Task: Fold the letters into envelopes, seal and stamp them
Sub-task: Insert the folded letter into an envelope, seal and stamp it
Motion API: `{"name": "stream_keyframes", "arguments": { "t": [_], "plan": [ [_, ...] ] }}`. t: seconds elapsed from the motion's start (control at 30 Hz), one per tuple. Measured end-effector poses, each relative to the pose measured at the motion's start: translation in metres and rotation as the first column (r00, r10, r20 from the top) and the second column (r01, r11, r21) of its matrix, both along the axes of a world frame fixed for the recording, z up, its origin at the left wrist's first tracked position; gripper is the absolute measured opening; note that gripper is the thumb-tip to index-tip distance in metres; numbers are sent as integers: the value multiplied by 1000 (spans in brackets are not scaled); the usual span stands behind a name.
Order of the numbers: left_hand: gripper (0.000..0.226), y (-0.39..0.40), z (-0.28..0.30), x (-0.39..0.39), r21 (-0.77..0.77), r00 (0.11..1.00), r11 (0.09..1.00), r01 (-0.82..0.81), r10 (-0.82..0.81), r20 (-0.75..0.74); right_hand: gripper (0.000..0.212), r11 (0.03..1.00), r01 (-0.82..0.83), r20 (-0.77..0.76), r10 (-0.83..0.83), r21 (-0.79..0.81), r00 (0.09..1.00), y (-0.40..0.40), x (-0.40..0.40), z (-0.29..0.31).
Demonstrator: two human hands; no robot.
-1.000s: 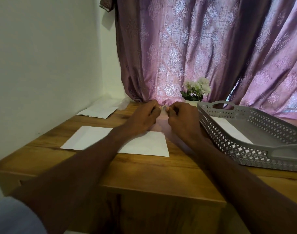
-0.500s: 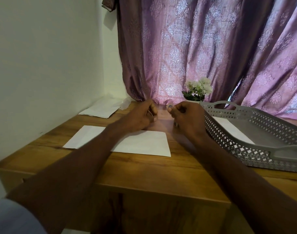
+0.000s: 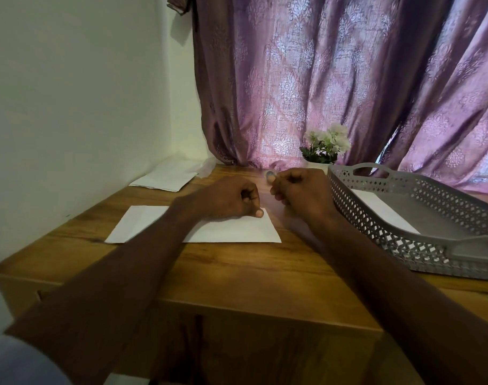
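Note:
A white envelope (image 3: 231,232) lies flat on the wooden table (image 3: 237,270) in front of me. My left hand (image 3: 226,198) rests on its far right corner with fingers curled and the thumb pressing the paper down. My right hand (image 3: 301,190) hovers just right of that corner, pinching a small round bluish-grey thing (image 3: 270,175) between thumb and forefinger; it is too small to tell what it is. More white envelopes (image 3: 167,176) lie stacked at the back left by the wall.
A grey perforated tray (image 3: 403,218) stands at the right with a white sheet (image 3: 381,209) inside. A small pot of white flowers (image 3: 327,144) sits at the back in front of the purple curtain (image 3: 320,79). A white wall borders the left.
My two hands were together over the envelope's far edge. They have drawn apart: the left came down onto the envelope's corner, the right lifted slightly to the right with the small round thing.

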State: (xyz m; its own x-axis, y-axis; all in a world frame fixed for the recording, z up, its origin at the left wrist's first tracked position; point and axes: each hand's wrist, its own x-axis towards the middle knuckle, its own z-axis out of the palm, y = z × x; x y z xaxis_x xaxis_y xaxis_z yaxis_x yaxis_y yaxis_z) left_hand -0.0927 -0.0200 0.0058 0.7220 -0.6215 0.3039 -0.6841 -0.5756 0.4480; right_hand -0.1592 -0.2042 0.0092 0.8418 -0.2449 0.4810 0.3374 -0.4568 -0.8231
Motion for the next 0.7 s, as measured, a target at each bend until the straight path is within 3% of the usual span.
{"name": "stream_keyframes", "arguments": {
  "t": [0.13,0.33,0.4,0.57,0.7],
  "plan": [
    [11,-1,2,-5,-147,999,989,-6,12,35,16,992,-71,-92,80,100,992,5,-2,0],
    [56,-12,14,-7,-419,958,899,-126,1,-286,18,955,-78,-138,122,285,983,7,-8,4],
    [50,-11,12,-5,-442,953,891,-98,-45,-301,19,944,-81,-136,130,319,982,8,-10,5],
    [7,-6,8,2,-522,963,848,-91,-58,-263,18,920,-105,-166,179,377,970,11,-9,4],
    [7,-7,9,0,-527,962,843,-104,-49,-268,19,962,-22,-220,85,273,972,8,-4,-2]
  ]
}}
